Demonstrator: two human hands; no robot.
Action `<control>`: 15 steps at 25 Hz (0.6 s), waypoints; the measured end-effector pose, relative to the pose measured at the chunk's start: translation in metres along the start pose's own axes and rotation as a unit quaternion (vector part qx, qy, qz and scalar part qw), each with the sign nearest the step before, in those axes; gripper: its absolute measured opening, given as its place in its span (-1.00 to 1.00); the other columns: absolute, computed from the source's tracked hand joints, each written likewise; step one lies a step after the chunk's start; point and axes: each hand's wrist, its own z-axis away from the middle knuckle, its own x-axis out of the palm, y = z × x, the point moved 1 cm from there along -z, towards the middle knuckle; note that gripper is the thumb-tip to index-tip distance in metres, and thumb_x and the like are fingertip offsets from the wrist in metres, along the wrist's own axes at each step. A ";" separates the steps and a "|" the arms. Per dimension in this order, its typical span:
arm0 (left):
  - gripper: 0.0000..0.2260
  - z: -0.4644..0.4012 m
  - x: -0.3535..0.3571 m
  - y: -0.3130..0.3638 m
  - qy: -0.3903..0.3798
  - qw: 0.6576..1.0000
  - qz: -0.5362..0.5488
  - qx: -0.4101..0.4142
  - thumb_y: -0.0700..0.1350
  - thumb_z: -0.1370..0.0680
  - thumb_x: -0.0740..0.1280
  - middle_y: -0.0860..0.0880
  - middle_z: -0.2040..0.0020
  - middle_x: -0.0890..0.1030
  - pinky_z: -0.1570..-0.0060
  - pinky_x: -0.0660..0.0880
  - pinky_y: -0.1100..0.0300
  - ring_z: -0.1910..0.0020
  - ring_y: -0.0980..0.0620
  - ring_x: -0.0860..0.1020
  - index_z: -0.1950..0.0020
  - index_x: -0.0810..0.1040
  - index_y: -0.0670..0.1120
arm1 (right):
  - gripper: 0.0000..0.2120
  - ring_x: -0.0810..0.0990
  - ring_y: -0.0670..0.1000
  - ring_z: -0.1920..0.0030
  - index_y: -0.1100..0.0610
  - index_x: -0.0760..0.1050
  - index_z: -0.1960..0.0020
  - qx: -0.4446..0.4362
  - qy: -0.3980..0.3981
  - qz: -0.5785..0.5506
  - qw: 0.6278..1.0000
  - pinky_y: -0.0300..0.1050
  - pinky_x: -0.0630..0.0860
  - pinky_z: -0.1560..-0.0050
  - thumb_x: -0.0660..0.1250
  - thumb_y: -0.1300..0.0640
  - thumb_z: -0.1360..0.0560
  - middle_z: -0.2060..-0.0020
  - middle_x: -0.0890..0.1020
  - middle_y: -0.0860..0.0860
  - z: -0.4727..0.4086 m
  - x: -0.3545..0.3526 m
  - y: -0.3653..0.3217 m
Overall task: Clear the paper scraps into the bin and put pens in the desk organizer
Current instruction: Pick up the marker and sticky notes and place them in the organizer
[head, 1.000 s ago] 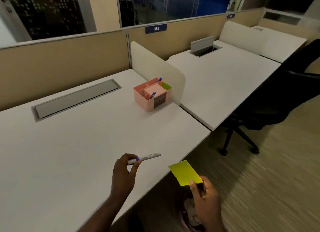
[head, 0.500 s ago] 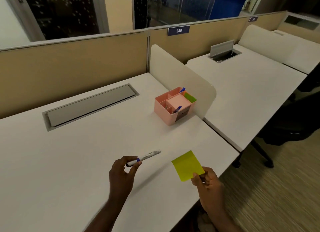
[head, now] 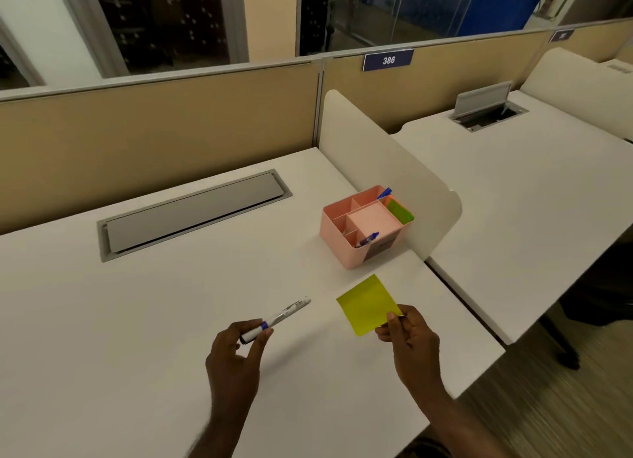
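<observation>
My left hand (head: pixel 236 355) pinches the blue-capped end of a white pen (head: pixel 279 317), whose tip points up and right over the white desk (head: pixel 137 320). My right hand (head: pixel 409 337) holds a yellow-green sticky note (head: pixel 368 303) by its lower right corner, above the desk. Behind the note stands a pink desk organizer (head: pixel 363 226) with two blue pens and green and orange notes in its compartments. No bin is in view.
A grey cable hatch (head: pixel 191 211) is set into the desk at the back. A cream divider panel (head: pixel 387 163) stands right of the organizer, with a second desk (head: pixel 531 183) beyond it. The desk's front edge and carpet floor are at the lower right.
My right hand has brought the sticky note from beyond the desk's edge to above the desk, nearer the organizer. The view swung left. My left hand still holds the pen.
</observation>
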 end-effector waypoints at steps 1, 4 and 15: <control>-0.82 -0.001 0.005 0.001 0.009 1.000 -0.003 -0.006 -0.04 -0.41 0.48 0.35 0.05 0.61 0.21 0.40 0.36 0.05 0.24 0.52 0.12 0.56 0.23 | -0.88 0.67 -0.08 0.31 0.13 0.52 0.01 -0.005 0.006 0.000 1.000 -0.23 0.61 0.23 0.22 0.16 -0.56 0.34 0.68 0.00 -0.015 -0.004 0.001; -0.78 -0.003 0.018 0.006 0.029 0.999 -0.008 -0.022 -0.07 -0.40 0.49 0.36 0.06 0.61 0.25 0.40 0.40 0.06 0.24 0.52 0.13 0.56 0.25 | -0.89 0.67 -0.10 0.29 0.12 0.51 0.00 -0.038 0.059 0.014 0.997 -0.24 0.60 0.21 0.21 0.15 -0.57 0.31 0.68 0.04 -0.069 -0.016 -0.001; -0.90 -0.020 0.076 0.054 0.079 0.997 -0.023 -0.003 0.08 -0.39 0.42 0.32 0.05 0.62 0.27 0.37 0.36 0.08 0.23 0.52 0.12 0.57 0.21 | -0.78 0.64 0.18 0.12 0.21 0.52 -0.09 -0.133 0.123 0.191 0.965 0.00 0.58 0.05 0.18 0.11 -0.59 0.12 0.68 0.18 -0.245 -0.016 0.008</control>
